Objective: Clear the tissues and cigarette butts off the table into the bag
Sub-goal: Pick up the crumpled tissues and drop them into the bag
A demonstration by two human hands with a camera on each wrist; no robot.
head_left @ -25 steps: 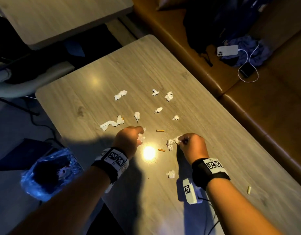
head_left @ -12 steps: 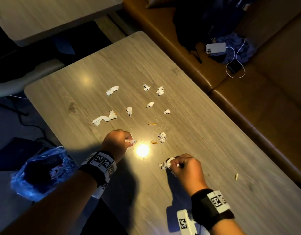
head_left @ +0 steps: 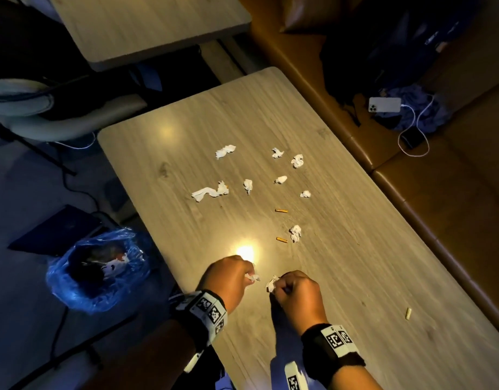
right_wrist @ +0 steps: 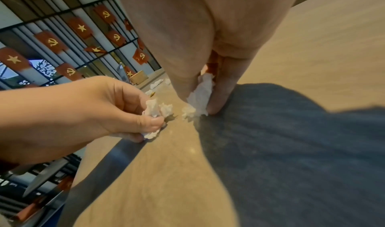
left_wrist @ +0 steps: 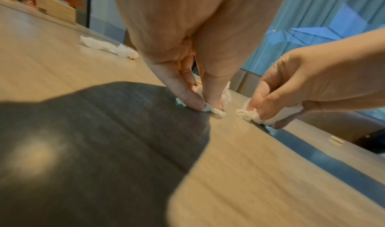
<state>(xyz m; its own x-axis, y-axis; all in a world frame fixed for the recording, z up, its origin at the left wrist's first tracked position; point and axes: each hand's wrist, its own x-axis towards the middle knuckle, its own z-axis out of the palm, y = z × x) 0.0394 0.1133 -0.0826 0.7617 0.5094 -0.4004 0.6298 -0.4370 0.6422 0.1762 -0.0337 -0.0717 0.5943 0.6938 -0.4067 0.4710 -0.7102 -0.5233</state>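
My left hand (head_left: 233, 278) pinches a crumpled white tissue (left_wrist: 212, 109) against the wooden table (head_left: 355, 249), near its front left edge. Close to its right, my right hand (head_left: 294, 289) grips another tissue wad (right_wrist: 200, 95) with curled fingers. Several more tissue scraps lie farther up the table, such as a long one (head_left: 207, 191) and one (head_left: 295, 232) beside two orange cigarette butts (head_left: 281, 210) (head_left: 281, 239). A pale butt (head_left: 408, 313) lies at the right. The blue plastic bag (head_left: 97, 270) stands open on the floor left of the table.
A brown bench (head_left: 439, 206) runs along the table's right side, with a phone (head_left: 384, 104), its cable and dark clothing on it. A second table (head_left: 147, 26) and a chair (head_left: 59, 119) stand beyond the far end. A dark flat object (head_left: 57, 229) lies on the floor.
Both hands have drawn back toward the near edge and come close together, each still holding tissue. The right hand let go of the wad by the butt and picked up a nearer scrap.
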